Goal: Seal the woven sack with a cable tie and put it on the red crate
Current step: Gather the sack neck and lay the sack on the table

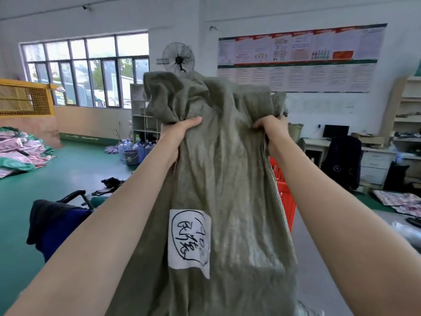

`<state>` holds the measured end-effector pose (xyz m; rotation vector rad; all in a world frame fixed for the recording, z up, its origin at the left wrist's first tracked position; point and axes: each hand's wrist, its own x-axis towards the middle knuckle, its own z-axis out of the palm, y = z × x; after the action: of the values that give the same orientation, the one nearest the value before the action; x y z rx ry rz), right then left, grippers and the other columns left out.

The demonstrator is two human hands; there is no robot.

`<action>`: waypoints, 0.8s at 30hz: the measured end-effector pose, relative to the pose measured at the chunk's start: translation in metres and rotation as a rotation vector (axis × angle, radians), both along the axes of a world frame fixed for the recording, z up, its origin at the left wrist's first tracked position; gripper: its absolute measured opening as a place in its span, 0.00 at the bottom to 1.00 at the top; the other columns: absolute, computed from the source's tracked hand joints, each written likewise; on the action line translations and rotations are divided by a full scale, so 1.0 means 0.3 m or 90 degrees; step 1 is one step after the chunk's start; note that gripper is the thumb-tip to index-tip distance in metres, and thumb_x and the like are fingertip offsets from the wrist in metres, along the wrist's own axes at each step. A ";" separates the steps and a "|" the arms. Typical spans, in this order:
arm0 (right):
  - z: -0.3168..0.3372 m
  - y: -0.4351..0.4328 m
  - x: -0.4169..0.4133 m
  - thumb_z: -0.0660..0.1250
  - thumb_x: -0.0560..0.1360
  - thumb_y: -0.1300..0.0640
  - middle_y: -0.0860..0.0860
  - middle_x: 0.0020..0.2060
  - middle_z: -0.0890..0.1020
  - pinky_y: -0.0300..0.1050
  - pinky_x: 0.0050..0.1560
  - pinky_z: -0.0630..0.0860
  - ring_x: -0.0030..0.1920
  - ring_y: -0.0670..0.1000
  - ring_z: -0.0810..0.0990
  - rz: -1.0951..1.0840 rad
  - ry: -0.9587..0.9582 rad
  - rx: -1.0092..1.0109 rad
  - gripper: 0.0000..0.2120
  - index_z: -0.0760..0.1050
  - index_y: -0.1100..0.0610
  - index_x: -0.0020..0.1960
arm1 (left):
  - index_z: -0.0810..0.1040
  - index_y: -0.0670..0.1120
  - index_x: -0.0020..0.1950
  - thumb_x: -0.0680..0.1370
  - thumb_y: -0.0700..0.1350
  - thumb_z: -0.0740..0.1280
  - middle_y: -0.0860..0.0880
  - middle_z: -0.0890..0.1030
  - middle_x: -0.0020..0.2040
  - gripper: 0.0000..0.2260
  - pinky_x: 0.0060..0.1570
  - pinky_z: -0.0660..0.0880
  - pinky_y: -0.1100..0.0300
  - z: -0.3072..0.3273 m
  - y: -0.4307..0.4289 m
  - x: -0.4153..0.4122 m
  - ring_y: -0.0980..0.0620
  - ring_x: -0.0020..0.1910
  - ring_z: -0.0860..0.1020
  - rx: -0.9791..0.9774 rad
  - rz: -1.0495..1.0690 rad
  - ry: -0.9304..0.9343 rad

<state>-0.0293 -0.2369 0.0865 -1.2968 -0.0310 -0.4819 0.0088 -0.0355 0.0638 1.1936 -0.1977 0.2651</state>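
1. Sack first: the grey-green woven sack [227, 169] hangs in front of me at arm's length, its mouth still loose and floppy at the top. My left hand [175, 137] has its fingers clenched round a bunch of cloth on the left side below the mouth, and my right hand [272, 135] grips the right side the same way.
2. Behind the sack, to the right, the red crate [283, 190] shows only as a slatted edge; the sack hides most of it.
3. Left of my left forearm a chair [59, 220] stands with dark blue cloth draped over it.
4. A white paper label [190, 240] is stuck on the sack's front, with circled black handwriting I cannot read clearly.
5. Green floor [75, 165] spreads to the left, with pink and green bags piled on it, and water bottles and a bucket [130, 156] below the window.
6. A wall fan [178, 57] and a long poster board [298, 58] hang on the white wall; a desk with a monitor [336, 131] stands to the right.
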 end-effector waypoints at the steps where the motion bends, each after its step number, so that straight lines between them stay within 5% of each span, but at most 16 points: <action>1: -0.008 0.023 -0.004 0.70 0.60 0.66 0.58 0.50 0.81 0.47 0.43 0.80 0.45 0.58 0.81 0.077 0.009 0.002 0.23 0.74 0.62 0.56 | 0.79 0.43 0.59 0.47 0.51 0.83 0.45 0.84 0.55 0.42 0.56 0.78 0.50 -0.005 -0.012 -0.001 0.46 0.52 0.83 0.038 -0.024 0.008; 6: -0.058 0.188 -0.032 0.79 0.55 0.55 0.56 0.54 0.83 0.48 0.56 0.79 0.53 0.53 0.83 0.219 0.001 -0.250 0.38 0.73 0.62 0.63 | 0.76 0.42 0.63 0.51 0.48 0.79 0.41 0.82 0.57 0.40 0.58 0.77 0.44 -0.058 -0.015 -0.006 0.42 0.55 0.81 0.079 -0.088 0.033; 8: -0.072 0.211 -0.023 0.80 0.54 0.59 0.54 0.57 0.81 0.48 0.59 0.77 0.57 0.53 0.80 0.218 0.019 -0.295 0.43 0.68 0.61 0.66 | 0.76 0.42 0.63 0.52 0.48 0.77 0.41 0.81 0.58 0.39 0.58 0.77 0.46 -0.056 0.009 -0.016 0.43 0.55 0.81 0.113 -0.094 0.019; 11: -0.085 0.213 0.004 0.72 0.58 0.74 0.55 0.48 0.81 0.46 0.52 0.78 0.50 0.53 0.80 0.094 0.016 -0.310 0.27 0.76 0.64 0.57 | 0.80 0.40 0.55 0.65 0.43 0.73 0.44 0.85 0.47 0.20 0.43 0.80 0.58 -0.042 0.053 -0.079 0.48 0.43 0.83 0.157 -0.113 0.015; 14: -0.090 0.204 0.017 0.66 0.55 0.71 0.57 0.47 0.83 0.53 0.54 0.80 0.51 0.58 0.81 -0.024 -0.004 -0.279 0.23 0.79 0.64 0.50 | 0.81 0.44 0.48 0.72 0.41 0.68 0.49 0.86 0.39 0.06 0.42 0.80 0.61 -0.046 0.118 -0.106 0.51 0.39 0.84 0.173 -0.163 0.024; 18: -0.090 0.187 -0.005 0.62 0.61 0.72 0.59 0.53 0.81 0.59 0.59 0.77 0.55 0.61 0.78 -0.077 0.010 -0.140 0.15 0.74 0.59 0.44 | 0.80 0.46 0.49 0.72 0.40 0.70 0.51 0.86 0.39 0.07 0.42 0.81 0.60 -0.032 0.164 -0.128 0.52 0.40 0.83 0.268 -0.120 0.014; 20: -0.082 0.204 -0.032 0.61 0.64 0.75 0.57 0.46 0.79 0.57 0.59 0.76 0.53 0.59 0.78 -0.035 -0.004 -0.093 0.16 0.69 0.54 0.37 | 0.79 0.47 0.46 0.70 0.38 0.72 0.49 0.84 0.42 0.07 0.45 0.80 0.58 -0.022 0.143 -0.139 0.51 0.41 0.82 0.278 -0.081 0.006; 22: -0.074 0.247 -0.062 0.61 0.66 0.76 0.54 0.38 0.77 0.51 0.50 0.78 0.44 0.56 0.77 0.053 -0.022 -0.079 0.16 0.68 0.55 0.36 | 0.79 0.48 0.44 0.70 0.38 0.71 0.49 0.84 0.43 0.07 0.41 0.79 0.59 -0.013 0.099 -0.160 0.52 0.39 0.81 0.289 -0.083 -0.009; 24: -0.066 0.285 -0.090 0.63 0.63 0.72 0.57 0.41 0.80 0.46 0.43 0.77 0.41 0.57 0.79 0.150 -0.016 -0.092 0.11 0.74 0.63 0.44 | 0.79 0.46 0.43 0.72 0.36 0.68 0.52 0.84 0.34 0.06 0.34 0.78 0.64 -0.007 0.045 -0.177 0.54 0.33 0.81 0.282 -0.111 -0.042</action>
<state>-0.0562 -0.1515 0.0666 -1.4076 -0.2398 -0.2980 -0.0442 -0.0220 0.0617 1.5968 -0.4327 0.1091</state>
